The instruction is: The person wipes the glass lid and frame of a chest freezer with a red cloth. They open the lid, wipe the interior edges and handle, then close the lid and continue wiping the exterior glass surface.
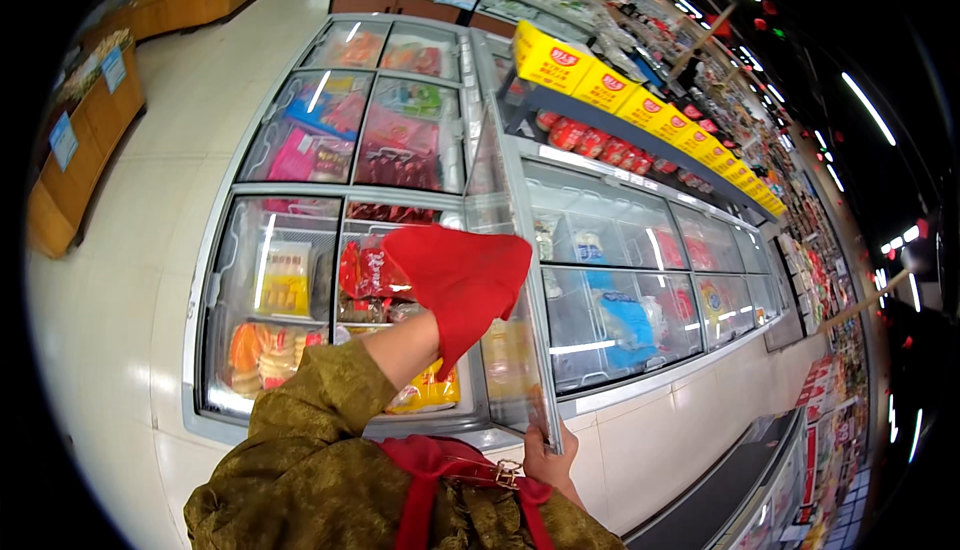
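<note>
A red cloth [465,272] covers my left hand [450,287], whose fingers are hidden beneath it; only the wrist and forearm show below. The cloth lies at the inner face of a raised glass lid [499,197] of a chest freezer [214,265]. My right hand [550,451] grips the lid's lower corner, near the red apron straps. Under my left arm, in the open section, are red packets [367,269] and a yellow bag [431,392]. Left of them, beneath closed glass, sit a yellow and white packet [285,280] and packs of round food [277,355].
A second glass-topped freezer [622,265] adjoins on the right, with a shelf of red packages [592,141] and yellow signs [622,100] above it. Wooden produce stands [97,145] are at the left across the tiled floor [142,287]. A dark-topped counter [712,475] stands lower right.
</note>
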A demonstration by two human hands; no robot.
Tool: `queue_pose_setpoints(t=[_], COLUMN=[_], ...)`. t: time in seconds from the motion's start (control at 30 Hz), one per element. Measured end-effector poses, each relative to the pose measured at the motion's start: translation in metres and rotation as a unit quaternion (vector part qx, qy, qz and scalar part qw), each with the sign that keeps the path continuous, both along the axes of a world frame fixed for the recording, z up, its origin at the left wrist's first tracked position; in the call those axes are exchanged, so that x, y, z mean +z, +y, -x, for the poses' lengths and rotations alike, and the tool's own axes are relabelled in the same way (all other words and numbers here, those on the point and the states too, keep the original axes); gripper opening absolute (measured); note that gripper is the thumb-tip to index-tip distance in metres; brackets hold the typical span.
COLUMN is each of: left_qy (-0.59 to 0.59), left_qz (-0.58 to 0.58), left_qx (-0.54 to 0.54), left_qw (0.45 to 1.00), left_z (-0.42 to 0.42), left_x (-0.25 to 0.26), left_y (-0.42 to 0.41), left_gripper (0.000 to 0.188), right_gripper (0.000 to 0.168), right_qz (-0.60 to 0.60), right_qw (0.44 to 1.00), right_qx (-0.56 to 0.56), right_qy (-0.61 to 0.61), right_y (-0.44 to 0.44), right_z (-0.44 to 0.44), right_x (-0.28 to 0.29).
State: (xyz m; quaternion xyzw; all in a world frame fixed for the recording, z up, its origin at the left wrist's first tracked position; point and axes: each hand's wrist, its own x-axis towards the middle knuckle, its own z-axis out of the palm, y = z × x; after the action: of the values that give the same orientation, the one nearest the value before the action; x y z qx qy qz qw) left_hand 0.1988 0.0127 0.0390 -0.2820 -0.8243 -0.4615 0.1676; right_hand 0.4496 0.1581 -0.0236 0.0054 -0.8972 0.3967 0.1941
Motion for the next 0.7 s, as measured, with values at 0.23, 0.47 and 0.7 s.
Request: queue_pose_setpoints(t=[0.23, 0.47, 0.7], left_qy=[0.004, 0.014, -0.093], left_qz=[0.031, 0.093, 0.199], left_qx=[0.066, 0.128, 0.134], left_qw=[0.997, 0.987, 0.966], left_z=[0.085, 0.181, 0.231], left_x=[-0.009, -0.008, 0.021], left_y=[-0.027, -0.026, -0.012], left_gripper=[0.015, 0.016, 0.021], right_gripper=[0.054, 0.055, 0.053], right_qz=[-0.01, 0.168, 0.115], right_qw=[0.999, 0.972, 0.992], right_qx=[-0.003, 0.018, -0.045], right_qy=[-0.042, -0.161, -0.004], right_y=[-0.006, -0.01, 0.003], right_z=[-0.005, -0.007, -0.009], right_x=[0.004, 0.021, -0.031])
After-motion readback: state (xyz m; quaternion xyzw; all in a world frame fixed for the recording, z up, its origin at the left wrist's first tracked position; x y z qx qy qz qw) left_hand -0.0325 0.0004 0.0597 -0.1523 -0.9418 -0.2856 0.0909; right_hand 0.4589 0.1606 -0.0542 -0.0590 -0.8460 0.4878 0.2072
